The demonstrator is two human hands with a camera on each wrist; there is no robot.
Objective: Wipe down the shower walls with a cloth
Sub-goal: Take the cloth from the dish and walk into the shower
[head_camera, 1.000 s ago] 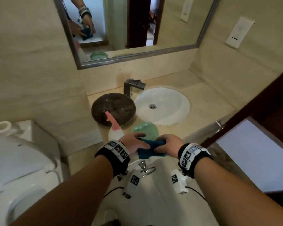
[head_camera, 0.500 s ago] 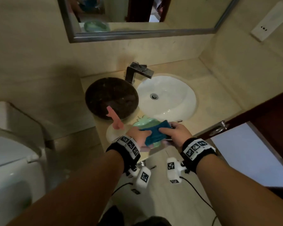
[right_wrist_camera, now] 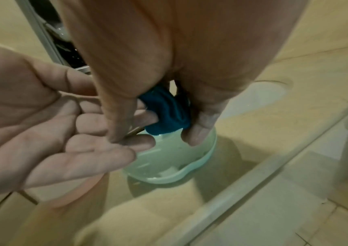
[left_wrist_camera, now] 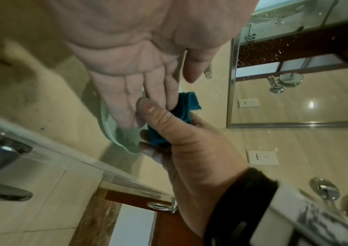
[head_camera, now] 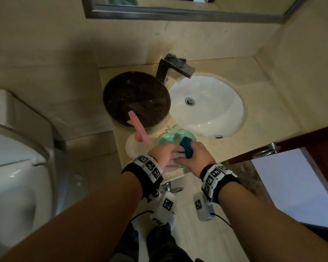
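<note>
Here, a beige polished-stone vanity counter (head_camera: 263,118) carries a white oval undermount basin (head_camera: 206,110), a dark round stone bowl (head_camera: 136,99) beside a square metal tap (head_camera: 170,67), and a pale green plastic dish (head_camera: 167,139) near the front edge. Above that dish, the right hand (head_camera: 194,156) grips a bunched teal cloth (head_camera: 187,148) between thumb and fingers. The left hand (head_camera: 164,156) lies flat-palmed, fingers straight, touching the right thumb. A white toilet (head_camera: 11,176) stands left; a framed mirror (head_camera: 178,15) hangs above.
</note>
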